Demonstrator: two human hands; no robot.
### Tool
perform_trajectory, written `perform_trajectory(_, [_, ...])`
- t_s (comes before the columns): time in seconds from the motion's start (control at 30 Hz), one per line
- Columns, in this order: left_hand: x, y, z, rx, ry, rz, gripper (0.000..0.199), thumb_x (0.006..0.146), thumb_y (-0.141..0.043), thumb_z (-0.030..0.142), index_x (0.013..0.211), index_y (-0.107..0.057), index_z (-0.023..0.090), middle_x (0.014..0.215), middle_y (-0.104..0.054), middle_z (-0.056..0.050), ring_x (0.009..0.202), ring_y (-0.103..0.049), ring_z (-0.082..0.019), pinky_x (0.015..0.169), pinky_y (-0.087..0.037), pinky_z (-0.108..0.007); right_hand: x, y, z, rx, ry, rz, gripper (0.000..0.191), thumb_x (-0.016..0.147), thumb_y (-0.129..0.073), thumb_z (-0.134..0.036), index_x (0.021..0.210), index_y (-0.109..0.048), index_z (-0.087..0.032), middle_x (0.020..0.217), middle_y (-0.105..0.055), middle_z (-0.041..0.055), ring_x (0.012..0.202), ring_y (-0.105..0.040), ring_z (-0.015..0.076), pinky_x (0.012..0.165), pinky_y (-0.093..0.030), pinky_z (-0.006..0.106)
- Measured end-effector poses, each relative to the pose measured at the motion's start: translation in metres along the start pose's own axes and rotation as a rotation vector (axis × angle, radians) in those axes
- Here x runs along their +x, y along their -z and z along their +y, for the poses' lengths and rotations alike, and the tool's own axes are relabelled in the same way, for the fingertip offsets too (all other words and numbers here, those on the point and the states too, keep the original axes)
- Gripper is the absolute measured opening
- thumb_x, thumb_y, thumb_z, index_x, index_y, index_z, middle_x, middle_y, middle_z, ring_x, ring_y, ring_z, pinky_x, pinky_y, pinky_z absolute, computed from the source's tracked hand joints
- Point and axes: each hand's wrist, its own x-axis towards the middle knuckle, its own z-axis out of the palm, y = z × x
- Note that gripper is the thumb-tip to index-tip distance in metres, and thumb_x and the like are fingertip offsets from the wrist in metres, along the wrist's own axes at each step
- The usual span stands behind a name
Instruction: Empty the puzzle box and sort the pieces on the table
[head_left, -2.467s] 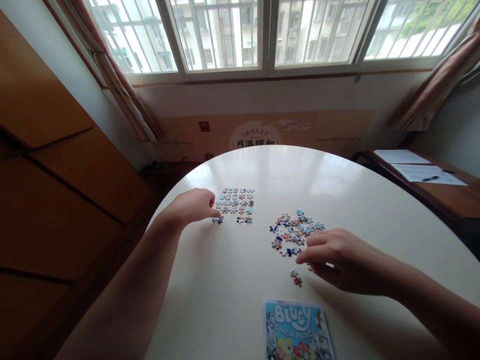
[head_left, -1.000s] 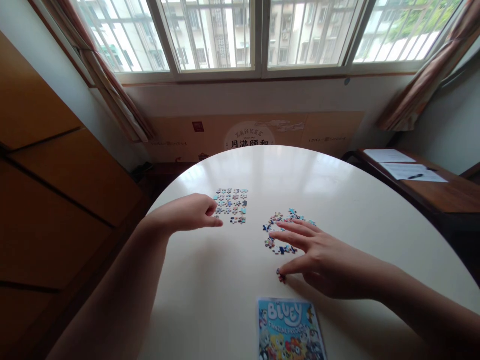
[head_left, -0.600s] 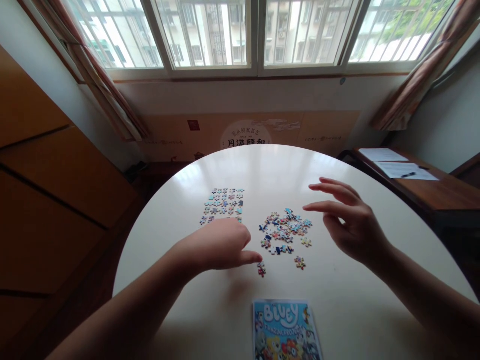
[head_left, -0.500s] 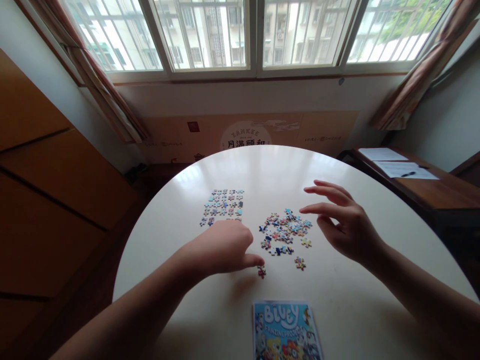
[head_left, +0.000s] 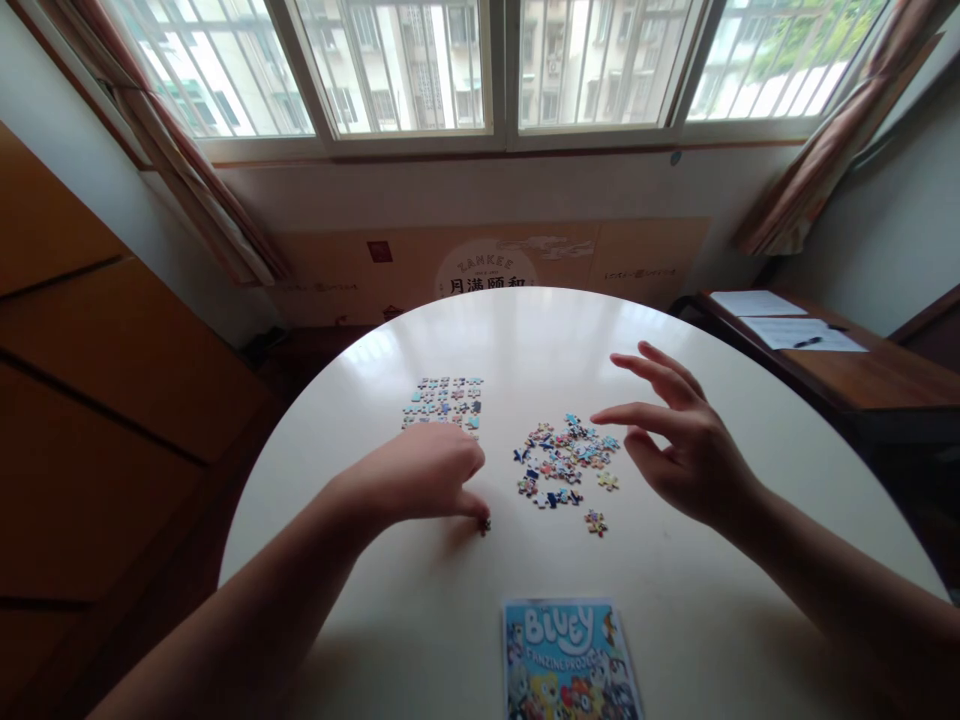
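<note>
Just below the rows of puzzle pieces [head_left: 442, 394], my left hand [head_left: 431, 472] is closed, its thumb and fingers on a small puzzle piece [head_left: 484, 525] at the white table's surface. The hand hides the lower rows. My right hand [head_left: 679, 440] hovers with spread fingers at the right edge of a loose pile of puzzle pieces [head_left: 562, 455] and holds nothing. A yellowish piece [head_left: 607, 481] lies at the pile's lower right, and another single piece [head_left: 596, 522] lies below it.
A blue Bluey picture card [head_left: 570, 655] lies at the near edge of the round white table [head_left: 405, 640]. To the right stands a wooden desk [head_left: 885, 380] with papers [head_left: 802, 334] and a pen. Windows and curtains are beyond.
My left hand has moved left with the small piece, away from the pile. My right hand has stayed near the pile, its fingers shifting slightly. The camera view has shifted a little.
</note>
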Motion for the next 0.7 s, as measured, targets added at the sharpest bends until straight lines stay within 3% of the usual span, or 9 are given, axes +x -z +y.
perform_trajectory(0.1, [0.001,0.001,-0.014,-0.025,-0.003,0.017,0.042,0.076,-0.075,0.052,0.059,-0.053,0.019,0.062,-0.054,-0.002,0.057,-0.047,-0.016,0.054,-0.028,-0.031,0.000,-0.001,0.001,0.024,-0.019,0.023,0.030,0.082,-0.050,-0.008,0.092,-0.075,-0.023,0.143,-0.050,0.0029,0.145,-0.032,0.0277,0.115,-0.038,0.055])
perform_trajectory(0.23, [0.001,0.000,-0.023,-0.056,0.029,0.021,0.043,0.076,-0.074,0.053,0.060,-0.051,0.020,0.063,-0.054,-0.002,0.056,-0.043,-0.016,0.052,-0.025,-0.031,0.002,-0.001,0.005,0.099,-0.049,0.061,0.028,0.086,-0.052,-0.010,0.100,-0.073,-0.022,0.131,-0.058,0.0064,0.132,-0.049,0.0240,0.109,-0.045,0.049])
perform_trajectory(0.33, [-0.002,0.001,-0.025,-0.050,0.043,0.038,0.041,0.078,-0.073,0.050,0.060,-0.051,0.020,0.063,-0.055,-0.002,0.057,-0.043,-0.016,0.052,-0.024,-0.030,0.002,-0.001,0.008,0.170,-0.109,0.108,0.025,0.088,-0.055,-0.014,0.105,-0.072,-0.020,0.115,-0.063,0.0079,0.110,-0.060,0.0192,0.096,-0.053,0.040])
perform_trajectory(0.4, [-0.005,0.003,-0.025,-0.065,0.054,0.057,0.037,0.078,-0.072,0.049,0.063,-0.054,0.020,0.064,-0.057,-0.002,0.059,-0.046,-0.017,0.053,-0.025,-0.030,0.002,-0.002,0.009,0.263,-0.174,0.124,0.024,0.088,-0.056,-0.016,0.105,-0.072,-0.019,0.103,-0.064,0.0069,0.093,-0.062,0.0149,0.078,-0.056,0.030])
perform_trajectory(0.53, [-0.010,0.004,-0.022,-0.149,0.038,0.051,0.022,0.078,-0.073,0.042,0.075,-0.066,0.022,0.075,-0.066,-0.002,0.071,-0.056,-0.020,0.059,-0.033,-0.028,-0.001,-0.002,0.010,0.401,-0.323,0.109,0.025,0.091,-0.055,-0.019,0.111,-0.071,-0.018,0.072,-0.058,-0.0002,0.056,-0.047,0.0054,0.049,-0.039,0.018])
perform_trajectory(0.6, [-0.010,0.003,-0.018,-0.177,0.011,0.026,0.015,0.077,-0.075,0.038,0.082,-0.071,0.025,0.082,-0.069,-0.002,0.079,-0.059,-0.021,0.064,-0.036,-0.028,-0.003,-0.002,0.010,0.380,-0.336,0.089,0.025,0.091,-0.056,-0.020,0.110,-0.071,-0.018,0.062,-0.053,-0.0029,0.048,-0.038,0.0036,0.045,-0.032,0.017])
perform_trajectory(0.7, [-0.008,-0.001,-0.012,-0.183,-0.029,0.002,0.010,0.076,-0.075,0.031,0.085,-0.074,0.028,0.086,-0.070,-0.001,0.083,-0.061,-0.022,0.068,-0.039,-0.029,-0.003,-0.002,0.012,0.325,-0.311,0.055,0.023,0.090,-0.056,-0.020,0.105,-0.073,-0.018,0.060,-0.054,-0.0030,0.046,-0.036,0.0032,0.044,-0.029,0.018])
